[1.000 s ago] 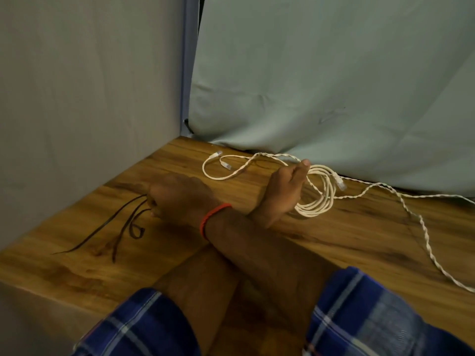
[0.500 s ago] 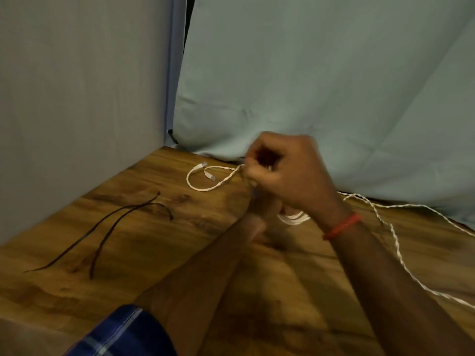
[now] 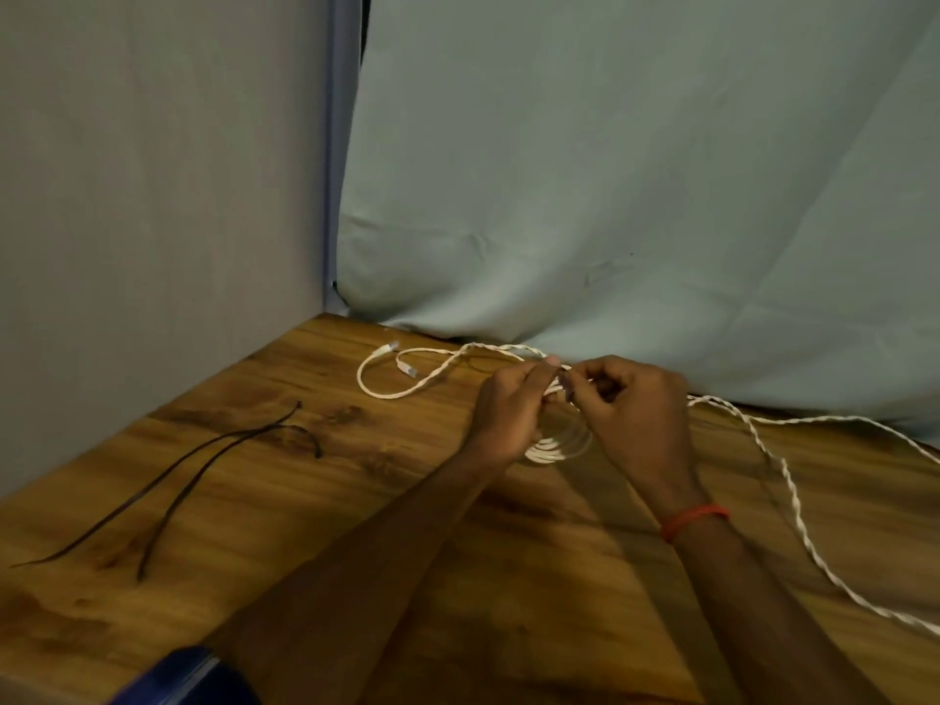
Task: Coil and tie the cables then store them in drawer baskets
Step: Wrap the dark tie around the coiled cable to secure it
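A white twisted cable lies on the wooden table. Part of it is wound into a small coil under my hands. My left hand grips the coil's left side. My right hand, with a red band at the wrist, pinches the coil's top, fingertips meeting those of the left hand. What sits between the fingertips is too small to tell. The cable's two plug ends loop out to the left. A long loose tail runs off to the right.
Thin black tie strips lie on the table's left part, away from my hands. A grey wall stands on the left, and a pale cloth backdrop hangs right behind the table. No drawer or basket is in view.
My right hand was crossed over my left arm at the black strips. It has swung back right and now joins the left hand at the coil.
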Motion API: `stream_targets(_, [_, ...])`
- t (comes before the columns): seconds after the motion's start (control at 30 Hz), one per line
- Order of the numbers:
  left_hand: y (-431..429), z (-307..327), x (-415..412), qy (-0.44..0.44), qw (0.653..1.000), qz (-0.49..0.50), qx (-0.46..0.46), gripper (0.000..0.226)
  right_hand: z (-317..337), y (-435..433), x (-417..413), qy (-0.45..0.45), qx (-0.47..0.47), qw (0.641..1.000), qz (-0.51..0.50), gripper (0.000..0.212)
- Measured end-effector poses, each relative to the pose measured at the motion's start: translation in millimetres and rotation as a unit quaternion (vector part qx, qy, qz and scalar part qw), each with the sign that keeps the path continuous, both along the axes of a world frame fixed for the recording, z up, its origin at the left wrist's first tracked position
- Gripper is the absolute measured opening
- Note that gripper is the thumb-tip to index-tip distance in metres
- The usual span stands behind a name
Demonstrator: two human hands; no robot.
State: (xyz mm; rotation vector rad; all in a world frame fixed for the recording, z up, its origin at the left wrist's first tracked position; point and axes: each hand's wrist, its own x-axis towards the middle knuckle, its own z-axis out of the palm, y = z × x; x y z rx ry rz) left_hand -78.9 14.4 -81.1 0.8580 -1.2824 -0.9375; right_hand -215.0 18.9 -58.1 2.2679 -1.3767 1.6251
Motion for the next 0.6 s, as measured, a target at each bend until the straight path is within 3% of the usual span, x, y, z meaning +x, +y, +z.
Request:
stream_targets(0.3, [-5.2,-15.7,-6.5,-0.003,0.998,-0.055,-0.04,0.024,5.0,5.7,-11.2,-0.003,0.019,0.999,-0.043,0.009])
stream_targets(0.53, [-13.9,-15.1,-2.4,0.032,0.999,0.026,0.024,0.058,6.8,7.5,-15.0,0.094,0.04,0.994,-0.038,0.004])
stream_targets(0.6, [-17.7,-15.9,1.7,0.035,0.998,0.042,0.025,0.056,9.9,10.2,-15.1,0.129,0.047,0.99,-0.03,0.003])
